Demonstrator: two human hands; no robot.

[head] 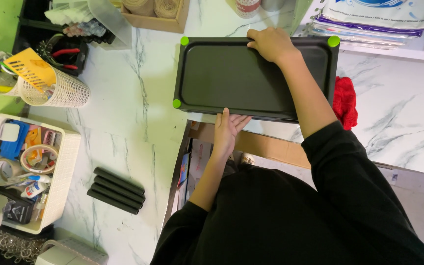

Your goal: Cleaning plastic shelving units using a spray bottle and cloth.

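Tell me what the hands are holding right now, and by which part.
Both hands hold the black tray: the left hand at its near long edge, the right hand over its far long edge.

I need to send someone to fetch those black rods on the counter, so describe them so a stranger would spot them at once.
Start at the white marble counter and look left of the black tray both hands hold. Beside the white basket of tape rolls lie the black rods, four side by side, touching, plain and matte, unlike the colourful clutter nearby.
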